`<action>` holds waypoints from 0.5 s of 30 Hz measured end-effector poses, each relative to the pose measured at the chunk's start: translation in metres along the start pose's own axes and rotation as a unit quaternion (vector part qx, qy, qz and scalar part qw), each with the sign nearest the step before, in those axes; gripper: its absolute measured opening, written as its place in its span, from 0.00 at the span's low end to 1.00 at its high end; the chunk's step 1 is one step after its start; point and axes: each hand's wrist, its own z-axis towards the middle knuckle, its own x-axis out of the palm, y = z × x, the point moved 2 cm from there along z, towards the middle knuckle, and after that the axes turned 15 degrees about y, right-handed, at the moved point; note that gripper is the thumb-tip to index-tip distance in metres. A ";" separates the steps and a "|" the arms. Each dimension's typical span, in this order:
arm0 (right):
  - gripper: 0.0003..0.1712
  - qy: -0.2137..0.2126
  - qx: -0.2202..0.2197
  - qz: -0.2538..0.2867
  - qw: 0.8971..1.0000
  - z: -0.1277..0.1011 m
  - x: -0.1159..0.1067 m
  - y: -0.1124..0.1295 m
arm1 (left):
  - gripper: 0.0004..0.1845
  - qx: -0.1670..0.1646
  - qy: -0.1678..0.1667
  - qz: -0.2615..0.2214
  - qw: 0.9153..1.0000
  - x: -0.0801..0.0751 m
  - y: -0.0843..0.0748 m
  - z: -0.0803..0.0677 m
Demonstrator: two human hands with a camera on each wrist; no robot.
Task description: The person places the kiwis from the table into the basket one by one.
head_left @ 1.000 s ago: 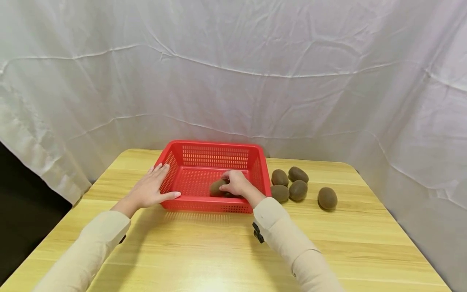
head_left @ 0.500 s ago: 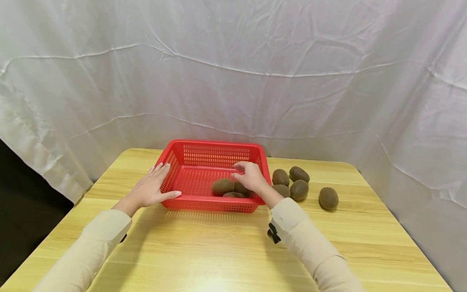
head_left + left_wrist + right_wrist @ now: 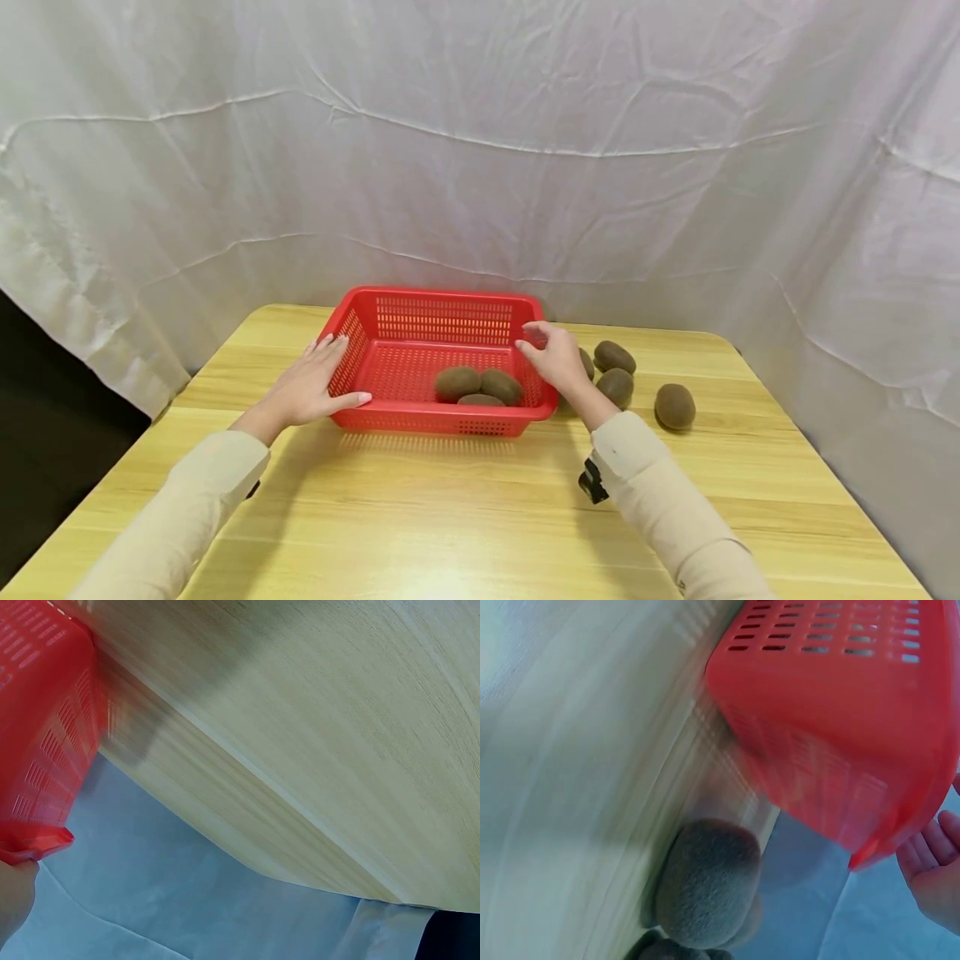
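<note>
At frame centre, red plastic basket holds three kiwifruit | left hand straight-fingered on basket; right hand empty, relaxed, above right side | seemingly between placements; next pick needs curling round loose kiwifruit, frame right

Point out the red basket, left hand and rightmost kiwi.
Red basket (image 3: 423,408): head view, near rim.
Left hand (image 3: 306,390): head view, back of the hand.
Rightmost kiwi (image 3: 675,407): head view, middle of its skin.

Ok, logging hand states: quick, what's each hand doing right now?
Left hand: open, rests on the red rectangular plastic basket.
Right hand: open, holding nothing, near the basket's right rim.
</note>
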 end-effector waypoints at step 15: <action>0.19 -0.075 -0.027 0.043 0.996 -0.010 -0.018 -0.024 | 0.53 0.002 -0.006 0.010 1.000 0.000 0.000 0.001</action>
